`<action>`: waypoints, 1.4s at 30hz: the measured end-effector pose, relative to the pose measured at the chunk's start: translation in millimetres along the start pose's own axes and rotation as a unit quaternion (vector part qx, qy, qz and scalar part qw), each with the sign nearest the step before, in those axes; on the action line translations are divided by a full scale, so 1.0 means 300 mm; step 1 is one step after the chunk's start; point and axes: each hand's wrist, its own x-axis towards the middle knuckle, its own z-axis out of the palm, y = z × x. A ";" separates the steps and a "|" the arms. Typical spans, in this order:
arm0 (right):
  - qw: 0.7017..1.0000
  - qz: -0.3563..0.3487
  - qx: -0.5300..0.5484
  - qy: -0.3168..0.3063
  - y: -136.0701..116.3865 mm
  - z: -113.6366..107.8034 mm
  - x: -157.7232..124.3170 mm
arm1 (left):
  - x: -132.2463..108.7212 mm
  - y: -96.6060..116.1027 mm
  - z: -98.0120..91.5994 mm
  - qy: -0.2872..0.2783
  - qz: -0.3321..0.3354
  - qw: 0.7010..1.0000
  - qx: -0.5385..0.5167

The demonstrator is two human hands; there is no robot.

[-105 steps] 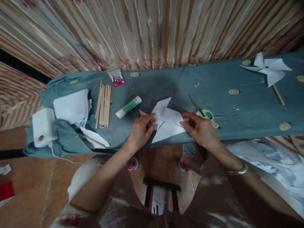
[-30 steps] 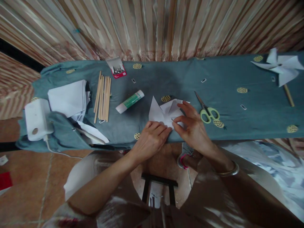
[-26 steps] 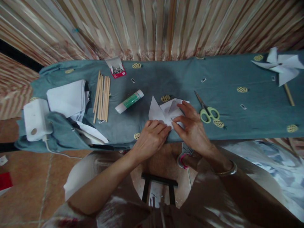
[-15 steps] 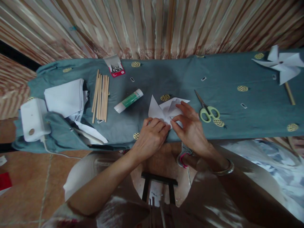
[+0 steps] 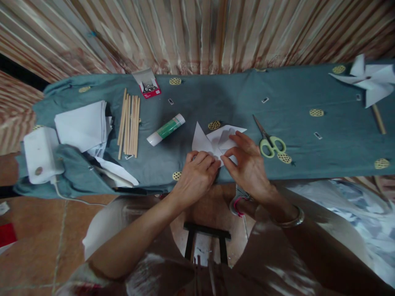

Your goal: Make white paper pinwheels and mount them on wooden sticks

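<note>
A white paper pinwheel (image 5: 200, 137) with cut, pointed flaps lies near the front edge of the cloth-covered table. Bent fingers of my left hand (image 5: 199, 172) press on its lower left part and hold it. From the right, my right hand (image 5: 247, 164) pinches a flap of the same paper between thumb and forefinger, close to the middle. My fingers cover the lower part of the paper. Scissors (image 5: 269, 142) with green handles lie just right of my right hand. Left of the paper is a green and white glue stick (image 5: 166, 129).
Several wooden sticks (image 5: 129, 125) lie at the left, below an open red box (image 5: 150, 88) of small metal pieces. Folded white paper (image 5: 82, 125) and a white device (image 5: 43, 154) with a cable are farther left. A pinwheel on a stick (image 5: 370, 80) lies far right.
Both hands stay at the paper with nearly the same grip. The view has shifted very slightly; the things on the table have not moved.
</note>
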 end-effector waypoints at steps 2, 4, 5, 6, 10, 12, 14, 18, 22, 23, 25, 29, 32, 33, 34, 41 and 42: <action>1.000 0.002 0.003 -0.002 0.001 0.000 0.000 | 0.000 0.001 0.001 0.002 0.000 1.000 0.001; 1.000 0.003 0.004 -0.005 0.002 -0.001 0.000 | 0.000 0.001 0.002 0.003 -0.001 1.000 0.002; 1.000 0.003 0.004 -0.007 0.002 -0.002 0.000 | 0.000 0.001 0.001 0.004 -0.002 1.000 0.001; 1.000 0.001 0.002 -0.009 0.002 -0.003 -0.001 | 0.000 0.001 0.001 0.004 -0.003 1.000 0.000; 1.000 -0.013 -0.006 -0.017 -0.003 -0.007 -0.002 | 0.000 0.004 0.001 -0.006 -0.007 1.000 -0.001; 1.000 -0.019 -0.008 -0.017 -0.009 -0.008 -0.002 | 0.000 0.008 0.001 -0.015 -0.011 1.000 -0.006; 0.999 -0.026 -0.014 -0.020 -0.013 -0.008 -0.003 | -0.001 0.008 -0.004 -0.019 -0.014 0.999 -0.023; 0.997 -0.049 -0.048 -0.042 -0.015 -0.006 -0.005 | -0.006 -0.036 -0.045 -0.001 -0.015 0.995 -0.094; 0.995 -0.063 -0.062 -0.052 -0.007 -0.002 -0.007 | -0.027 -0.146 -0.093 0.031 -0.082 0.990 -0.106; 0.995 -0.061 -0.062 -0.050 -0.006 -0.001 -0.008 | -0.035 -0.173 -0.097 0.024 -0.093 0.990 -0.099; 0.995 -0.061 -0.060 -0.042 -0.003 0.001 -0.010 | -0.047 -0.213 -0.093 0.013 -0.098 0.991 -0.089; 0.995 -0.076 -0.053 -0.029 0.002 0.005 -0.013 | -0.047 -0.234 -0.066 -0.008 -0.081 0.991 -0.110; 0.995 -0.081 -0.046 -0.025 0.006 0.010 -0.015 | -0.019 -0.229 -0.052 -0.017 -0.084 0.986 -0.143; 0.995 -0.081 -0.045 -0.022 0.007 0.011 -0.017 | -0.007 -0.227 -0.047 -0.015 -0.087 0.984 -0.155; 0.996 -0.082 -0.044 -0.019 0.008 0.013 -0.018 | 0.006 -0.226 -0.041 -0.011 -0.091 0.982 -0.167; 0.996 -0.076 -0.040 -0.022 0.008 0.021 -0.020 | 0.070 -0.206 -0.001 -0.039 -0.132 0.970 -0.198; 0.996 -0.074 -0.040 -0.022 0.008 0.021 -0.019 | 0.075 -0.202 0.002 -0.040 -0.137 0.970 -0.199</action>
